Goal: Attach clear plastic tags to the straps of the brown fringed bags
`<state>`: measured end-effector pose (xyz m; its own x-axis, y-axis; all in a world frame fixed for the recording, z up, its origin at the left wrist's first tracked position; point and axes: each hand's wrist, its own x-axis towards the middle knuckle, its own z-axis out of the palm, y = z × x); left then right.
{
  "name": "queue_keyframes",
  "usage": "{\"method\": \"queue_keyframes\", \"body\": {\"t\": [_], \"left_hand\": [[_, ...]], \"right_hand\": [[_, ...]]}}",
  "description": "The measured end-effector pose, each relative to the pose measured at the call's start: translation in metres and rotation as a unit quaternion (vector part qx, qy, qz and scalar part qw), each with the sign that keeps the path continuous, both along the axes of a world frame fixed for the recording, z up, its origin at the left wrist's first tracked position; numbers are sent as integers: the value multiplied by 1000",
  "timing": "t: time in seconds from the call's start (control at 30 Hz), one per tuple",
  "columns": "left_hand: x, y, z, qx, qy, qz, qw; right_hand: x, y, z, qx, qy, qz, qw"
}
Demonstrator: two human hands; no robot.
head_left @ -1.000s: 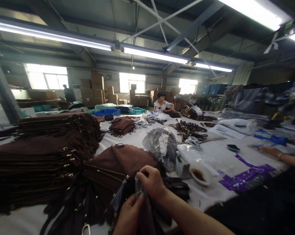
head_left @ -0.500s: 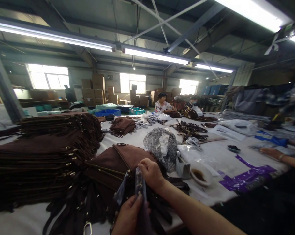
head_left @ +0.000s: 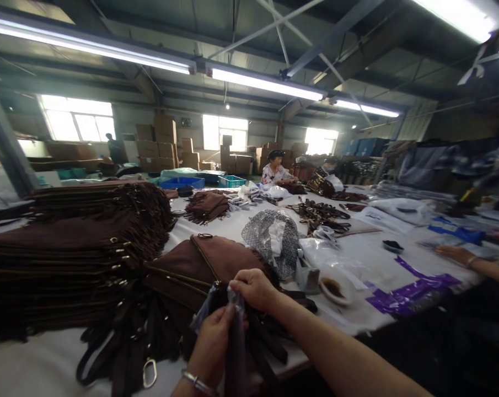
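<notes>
Just in front of me, my right hand (head_left: 255, 289) pinches the upper end of a clear plastic sleeve (head_left: 237, 309). Below it, my left hand (head_left: 215, 337) grips the same sleeve between thumb and fingers, so both hands are closed and close together. Something dark, perhaps a strap, shows beside the plastic; its end is hidden by my fingers. Behind my hands lies a brown zipped bag (head_left: 231, 255) with dark straps. More dark straps (head_left: 123, 342) with a gold-coloured oval clip (head_left: 149, 374) spread over the table to the left.
A tall stack of brown fringed bags (head_left: 79, 237) fills the left side. Bubble wrap (head_left: 259, 229), a round white dish (head_left: 335, 290) and purple plastic (head_left: 412, 292) lie rightward. A co-worker's hand (head_left: 456, 255) is at the right; two people sit across the table.
My left hand has risen along the plastic sleeve, closer to my right hand. Less of the sleeve shows between them, and a bracelet on my left wrist has come into view.
</notes>
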<state>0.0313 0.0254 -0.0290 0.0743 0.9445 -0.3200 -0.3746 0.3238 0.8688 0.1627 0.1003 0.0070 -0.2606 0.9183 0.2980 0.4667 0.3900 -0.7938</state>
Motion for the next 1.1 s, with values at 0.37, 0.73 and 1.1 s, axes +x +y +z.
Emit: {"method": "queue_keyframes", "body": {"t": [0.37,0.73,1.1], "left_hand": [[-7,9,22,40,11,-4,999],[-5,10,31,35,32,-22,999],[5,-45,-15,-9,36,-110,993]], "right_hand": [[13,-68,-14,-102,64,-28,992],[-6,-59,-15,-223,244,-31,943],[-5,-57,-13,-217,261,-51,939]]}}
